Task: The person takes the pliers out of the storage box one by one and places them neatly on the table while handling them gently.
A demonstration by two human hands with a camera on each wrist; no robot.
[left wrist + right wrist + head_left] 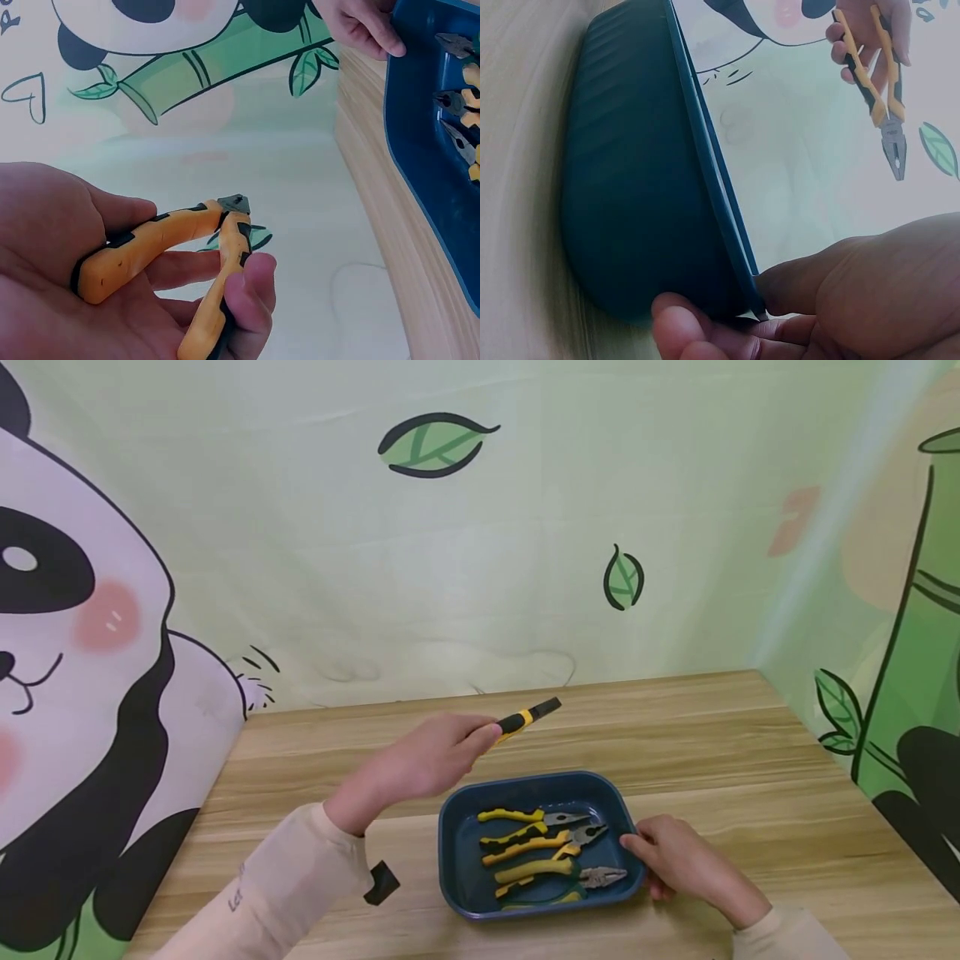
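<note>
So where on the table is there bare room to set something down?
A broad free patch of table lies between the blue tray, the right hand and the backdrop. Another lies left of the left hand, bordered by the backdrop and the left sleeve. Crowded: the tray's middle and right, where pliers lie close together; its left end shows bare floor.

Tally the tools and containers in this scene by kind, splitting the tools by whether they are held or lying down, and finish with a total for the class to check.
Pliers lying in the blue tray: 3
Orange-and-black pliers in the left hand: 1
Trays: 1
Total: 5
</note>
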